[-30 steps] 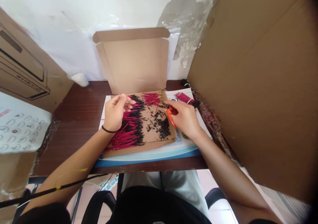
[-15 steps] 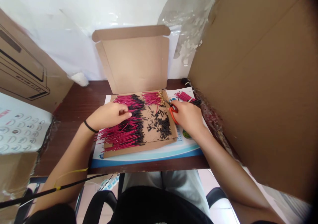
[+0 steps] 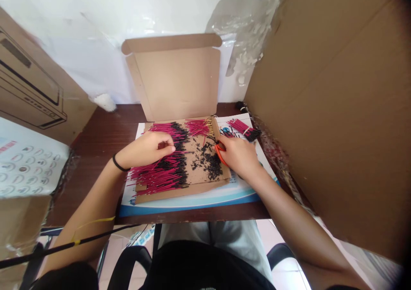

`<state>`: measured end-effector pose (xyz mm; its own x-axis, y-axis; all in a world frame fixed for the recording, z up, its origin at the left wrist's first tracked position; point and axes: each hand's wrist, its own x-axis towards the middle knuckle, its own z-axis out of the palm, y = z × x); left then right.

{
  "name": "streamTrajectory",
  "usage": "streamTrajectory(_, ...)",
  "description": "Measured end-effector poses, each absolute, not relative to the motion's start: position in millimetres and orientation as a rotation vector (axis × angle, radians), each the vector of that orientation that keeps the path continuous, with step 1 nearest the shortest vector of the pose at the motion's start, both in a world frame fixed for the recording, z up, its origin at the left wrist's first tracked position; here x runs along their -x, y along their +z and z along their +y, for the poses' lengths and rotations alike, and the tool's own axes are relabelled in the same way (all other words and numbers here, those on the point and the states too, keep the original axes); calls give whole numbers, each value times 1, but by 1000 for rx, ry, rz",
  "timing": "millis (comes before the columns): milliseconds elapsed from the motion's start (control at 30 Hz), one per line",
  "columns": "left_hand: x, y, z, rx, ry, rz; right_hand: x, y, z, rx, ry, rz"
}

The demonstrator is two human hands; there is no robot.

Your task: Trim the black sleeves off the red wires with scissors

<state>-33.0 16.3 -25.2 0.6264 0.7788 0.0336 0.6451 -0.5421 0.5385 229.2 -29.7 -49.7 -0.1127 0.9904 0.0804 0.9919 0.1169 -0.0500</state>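
Many red wires with black ends (image 3: 160,174) lie in rows over the left part of a flat cardboard sheet (image 3: 192,187). My left hand (image 3: 150,148) is over these wires, thumb and forefinger closed together; what is between them is too small to make out. My right hand (image 3: 239,155) holds orange-handled scissors (image 3: 221,153), their dark blades pointing left over the cardboard. Small black scraps (image 3: 212,163) are scattered below the blades. Behind them lies a pile of red wires with gold-coloured tips (image 3: 198,127).
A cardboard lid (image 3: 178,80) stands upright against the wall. A banded red wire bundle (image 3: 242,128) lies behind my right hand on a printed sheet (image 3: 192,201). Large cardboard stands right (image 3: 321,88) and left (image 3: 32,80). A black cable (image 3: 96,237) crosses my left forearm.
My left hand has moved slightly right. My right hand and the scissors have shifted a little left and down, showing more of the banded bundle.
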Motion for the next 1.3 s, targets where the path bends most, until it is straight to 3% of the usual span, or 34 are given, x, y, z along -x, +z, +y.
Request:
streamTrajectory(200, -15, -53, -6, -1720, 888, 650, -229, -46, -33, 2018, -39, -2234)
streamTrajectory(333, -34, -73, -13, -1680, 1046, 710, -227, -51, -34, 1868, -72, -2087)
streamTrajectory(767, -33, -76, -12, -1643, 994, 834, -221, -56, -42, 1461, 177, -2044)
streamTrajectory(1300, -30, -78, -13, -1618, 977, 818, -217, -55, -44, 1525, 171, -2105)
